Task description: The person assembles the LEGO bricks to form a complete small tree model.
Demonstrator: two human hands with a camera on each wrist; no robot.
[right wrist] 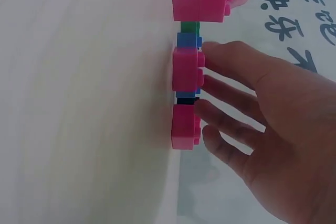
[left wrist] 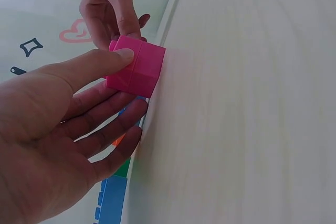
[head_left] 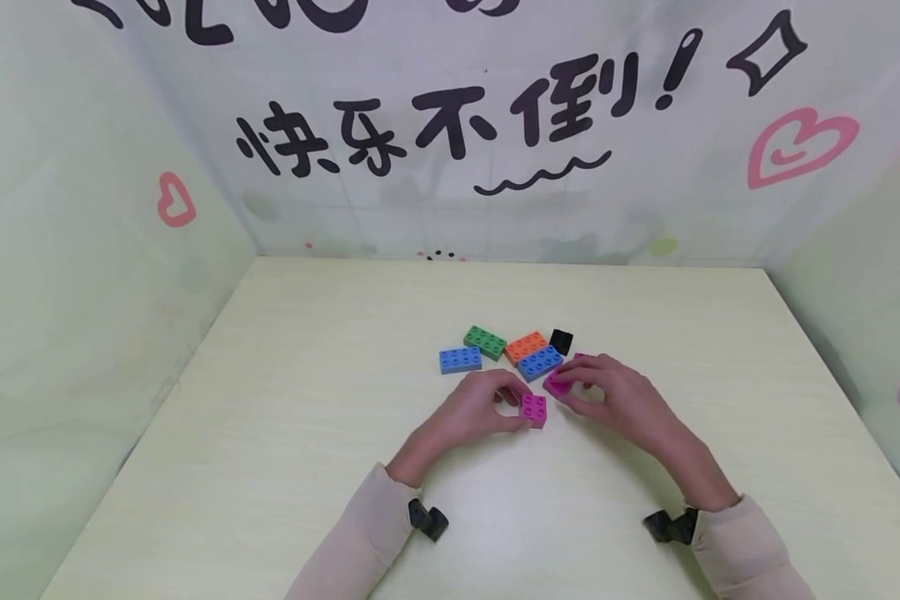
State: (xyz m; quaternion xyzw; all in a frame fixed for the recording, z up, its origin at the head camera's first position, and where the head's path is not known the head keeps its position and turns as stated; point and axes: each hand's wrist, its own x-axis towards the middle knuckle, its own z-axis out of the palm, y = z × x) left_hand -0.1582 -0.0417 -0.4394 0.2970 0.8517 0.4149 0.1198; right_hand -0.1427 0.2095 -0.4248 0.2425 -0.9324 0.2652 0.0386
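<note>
A magenta block (left wrist: 139,69) of two stacked bricks is being pinched between the thumb and fingers of the left hand (head_left: 483,408), midway between the left and right edges of the tabletop (head_left: 330,317). Its four round studs are being turned upward, and its smooth, flat sides are being divided by a straight seam. Nearer the right edge, a single-height magenta brick (right wrist: 185,69) is being reached over by the right hand (head_left: 626,400); whether it is being gripped cannot be told. A second magenta brick (right wrist: 182,128) is being partly covered by that hand. Toward the far edge, a green brick (head_left: 484,342), an orange brick (head_left: 526,347), two blue bricks (head_left: 461,361) and a black brick (head_left: 561,342) are being grouped closely.
</note>
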